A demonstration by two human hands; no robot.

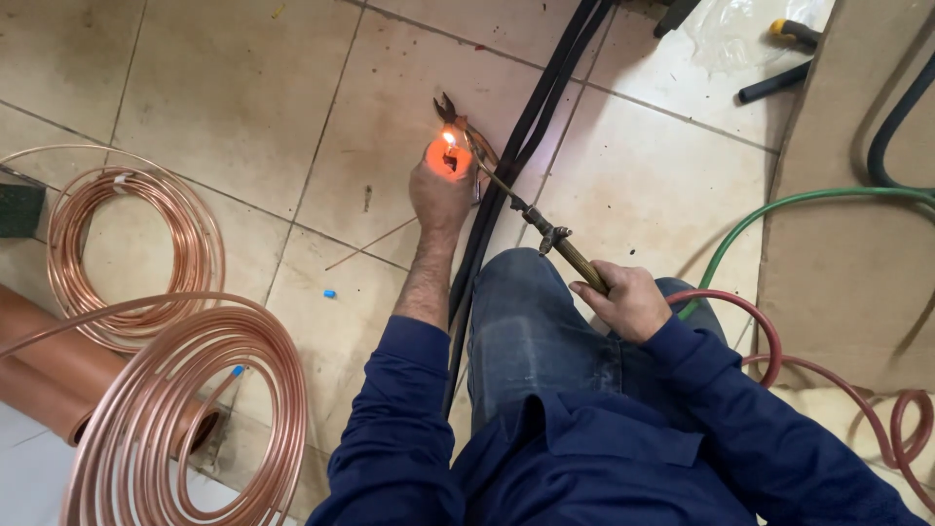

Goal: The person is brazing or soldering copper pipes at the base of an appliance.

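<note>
My left hand (440, 190) reaches forward over the tiled floor and grips pliers (447, 106) whose jaws point away from me; the fist glows orange from a flame (449, 139) right at it. In my right hand (628, 297), above my knee, is the brass handle of a gas torch (545, 234). The torch's thin tube runs up and left to the flame by the left hand. What the pliers hold is too small to tell.
Two coils of copper tubing (170, 399) lie at left beside a brown pipe (58, 365). Black cables (526, 136) run past the left hand. Green (779, 205) and red (828, 380) hoses trail right over cardboard (857, 244). A thin rod (370, 244) lies on the tiles.
</note>
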